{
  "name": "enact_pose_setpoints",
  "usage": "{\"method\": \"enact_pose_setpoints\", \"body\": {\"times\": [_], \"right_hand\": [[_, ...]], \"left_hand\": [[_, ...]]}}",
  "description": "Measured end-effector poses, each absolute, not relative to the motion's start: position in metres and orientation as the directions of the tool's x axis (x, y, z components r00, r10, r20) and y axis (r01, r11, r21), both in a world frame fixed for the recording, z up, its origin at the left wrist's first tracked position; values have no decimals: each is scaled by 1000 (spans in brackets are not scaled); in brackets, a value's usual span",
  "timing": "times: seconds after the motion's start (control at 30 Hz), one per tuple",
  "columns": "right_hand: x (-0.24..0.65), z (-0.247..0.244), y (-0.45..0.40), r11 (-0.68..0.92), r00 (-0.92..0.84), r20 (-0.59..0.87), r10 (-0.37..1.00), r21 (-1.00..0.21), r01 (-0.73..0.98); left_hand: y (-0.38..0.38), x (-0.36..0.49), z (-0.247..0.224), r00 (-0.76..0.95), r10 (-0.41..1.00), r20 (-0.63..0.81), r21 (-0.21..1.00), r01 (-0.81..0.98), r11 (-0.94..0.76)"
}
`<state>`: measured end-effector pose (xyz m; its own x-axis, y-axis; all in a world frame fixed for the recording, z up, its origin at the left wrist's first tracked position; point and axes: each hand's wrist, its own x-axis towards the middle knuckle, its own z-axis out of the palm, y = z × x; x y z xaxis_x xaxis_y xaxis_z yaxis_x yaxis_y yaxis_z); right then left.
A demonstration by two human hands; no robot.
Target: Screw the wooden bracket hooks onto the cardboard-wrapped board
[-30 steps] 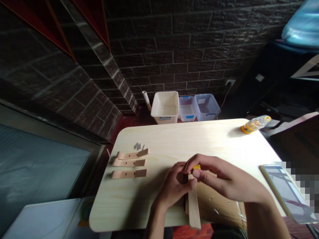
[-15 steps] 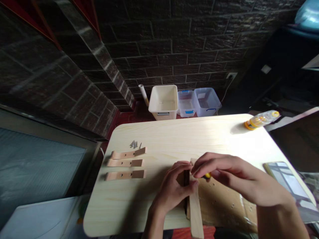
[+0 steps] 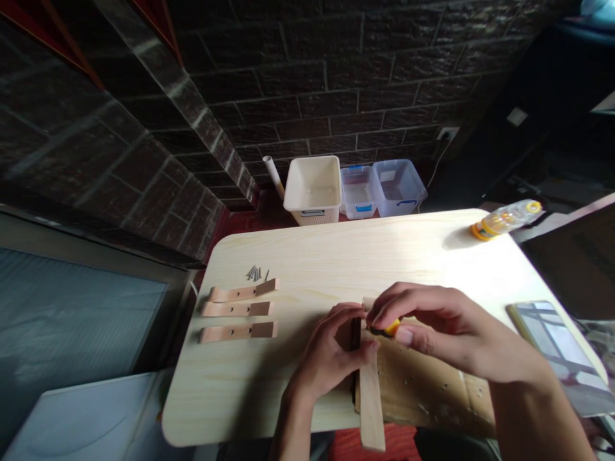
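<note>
A pale wooden strip (image 3: 371,400) lies at the near middle of the table, pointing from near to far along the left edge of a brown cardboard piece (image 3: 432,384), its near end jutting past the tabletop. The left hand (image 3: 329,355) grips it near its far end, thumb on the top face, as I watch from my remote post. The right hand (image 3: 446,330) pinches a small yellow-handled tool (image 3: 391,328) over the same end; its tip is hidden from me.

I judge slipping the chief danger: the left thumb sits just beside the tool, so a skidding tip could catch it. The short handle, held by fingertips, could twist loose under load. The overhanging near end, if bumped or pressed, could swing the strip out of line.

Farther left, three wooden brackets (image 3: 240,310) lie in a row, with a cluster of loose screws (image 3: 254,273) just beyond; a stray left forearm could scatter them. At right, a phone-like slab (image 3: 552,346) rests near the right forearm, where a wide elbow might nudge it off the table (image 3: 307,253). A clear, yellow-based container (image 3: 507,219) occupies the far right corner, within reach of a similar knock.
</note>
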<state>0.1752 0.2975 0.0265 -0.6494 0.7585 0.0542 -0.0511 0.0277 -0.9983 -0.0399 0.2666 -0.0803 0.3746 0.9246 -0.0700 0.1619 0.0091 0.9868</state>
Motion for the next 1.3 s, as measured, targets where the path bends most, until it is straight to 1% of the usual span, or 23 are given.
{"method": "enact_pose_setpoints", "body": {"times": [0.17, 0.37, 0.47, 0.7, 0.97, 1.03, 1.17, 1.3], "right_hand": [[169, 24, 297, 20, -638, 100, 763, -991, -130], [168, 23, 296, -16, -681, 115, 723, -983, -182], [171, 22, 295, -7, -694, 114, 711, -986, -169], [175, 18, 296, 46, -702, 83, 708, -996, -71], [172, 18, 296, 77, -703, 114, 702, -993, -85], [170, 18, 294, 51, -710, 94, 698, -995, -82], [170, 18, 290, -56, -707, 15, 707, -995, -77], [171, 17, 289, -72, -706, 0, 708, -995, -72]], "left_hand": [[266, -39, -80, 343, 935, -88, 986, 163, 33], [268, -40, -82, 378, 919, -107, 985, 167, 46], [268, -40, -83, 372, 923, -98, 986, 159, 40], [266, -41, -79, 377, 923, -76, 987, 157, 17], [265, -43, -81, 379, 923, -73, 989, 147, 17], [264, -44, -81, 387, 919, -72, 991, 136, 20], [264, -45, -81, 393, 916, -84, 992, 118, 41], [264, -46, -79, 405, 910, -84, 992, 122, 38]]}}
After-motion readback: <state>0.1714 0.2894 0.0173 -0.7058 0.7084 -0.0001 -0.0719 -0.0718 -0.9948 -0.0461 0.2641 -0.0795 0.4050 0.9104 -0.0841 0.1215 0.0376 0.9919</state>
